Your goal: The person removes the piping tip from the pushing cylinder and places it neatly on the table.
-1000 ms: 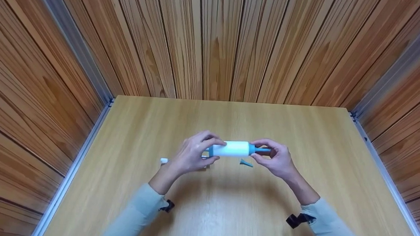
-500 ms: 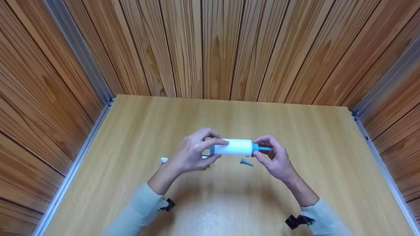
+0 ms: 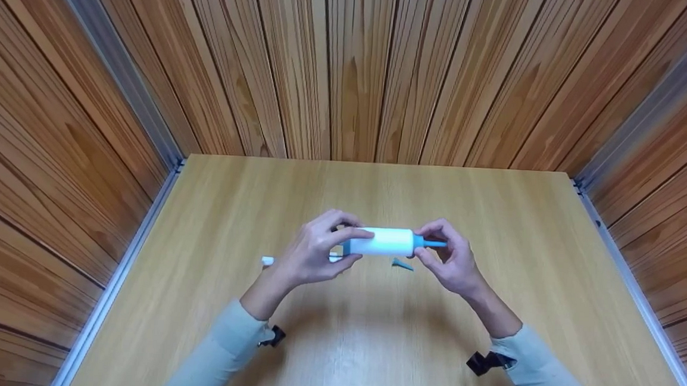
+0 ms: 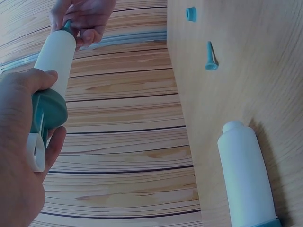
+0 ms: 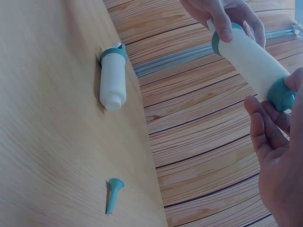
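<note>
An icing syringe (image 3: 385, 242) with a white barrel and teal ends lies level in the air between both hands. My left hand (image 3: 316, 251) grips its teal rear end, where a white ring (image 4: 37, 152) shows in the left wrist view. At the other end, my right hand (image 3: 453, 259) pinches the teal collar behind the slim nozzle (image 3: 434, 244). A second icing syringe (image 5: 112, 78) rests on the table, bare of a nozzle at its neck; in the head view my left hand mostly hides it.
On the wooden table (image 3: 363, 361) below lies a loose teal nozzle (image 3: 403, 264). Beyond it sits a small teal ring (image 4: 191, 14), seen in the left wrist view. Wood-panelled walls (image 3: 357, 68) stand at the back and both sides.
Both hands and the syringe have shifted slightly to the right and away from the body, then stayed almost still. Things on the table have not moved.
</note>
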The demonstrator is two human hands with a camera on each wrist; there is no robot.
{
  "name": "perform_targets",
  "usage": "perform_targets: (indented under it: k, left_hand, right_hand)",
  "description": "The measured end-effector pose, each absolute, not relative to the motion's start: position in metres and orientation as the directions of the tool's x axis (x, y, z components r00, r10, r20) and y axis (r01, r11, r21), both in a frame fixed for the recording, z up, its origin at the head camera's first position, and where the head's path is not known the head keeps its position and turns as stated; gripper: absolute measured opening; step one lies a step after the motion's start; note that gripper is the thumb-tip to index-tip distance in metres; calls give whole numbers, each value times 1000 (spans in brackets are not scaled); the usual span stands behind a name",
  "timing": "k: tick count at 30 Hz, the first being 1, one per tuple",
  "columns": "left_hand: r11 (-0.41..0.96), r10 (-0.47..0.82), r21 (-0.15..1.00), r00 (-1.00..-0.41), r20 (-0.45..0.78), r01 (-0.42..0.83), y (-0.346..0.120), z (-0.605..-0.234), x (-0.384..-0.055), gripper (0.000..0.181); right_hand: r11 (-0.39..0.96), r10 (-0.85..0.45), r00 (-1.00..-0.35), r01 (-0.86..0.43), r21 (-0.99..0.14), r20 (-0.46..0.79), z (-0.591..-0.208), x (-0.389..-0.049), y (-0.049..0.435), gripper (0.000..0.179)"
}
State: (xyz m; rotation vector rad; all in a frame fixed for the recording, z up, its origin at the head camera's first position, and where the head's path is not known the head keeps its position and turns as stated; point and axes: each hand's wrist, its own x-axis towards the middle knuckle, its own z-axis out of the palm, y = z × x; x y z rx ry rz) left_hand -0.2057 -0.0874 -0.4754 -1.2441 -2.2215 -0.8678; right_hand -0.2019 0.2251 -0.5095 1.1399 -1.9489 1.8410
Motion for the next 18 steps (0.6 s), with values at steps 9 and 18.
perform_targets:
  k: [9,18]
  left_hand:
    - [368,583,328,-491,647,870,-88,-476,-205,41]
    - [359,569,363,-510,645,860,-92,-478,-205,42]
  right_hand:
    - [-68,-366,-693,-645,-761,621,-509,-199,225,35]
    - [-49,-377,-678,-666,-744,631,-508,-200,225,40]
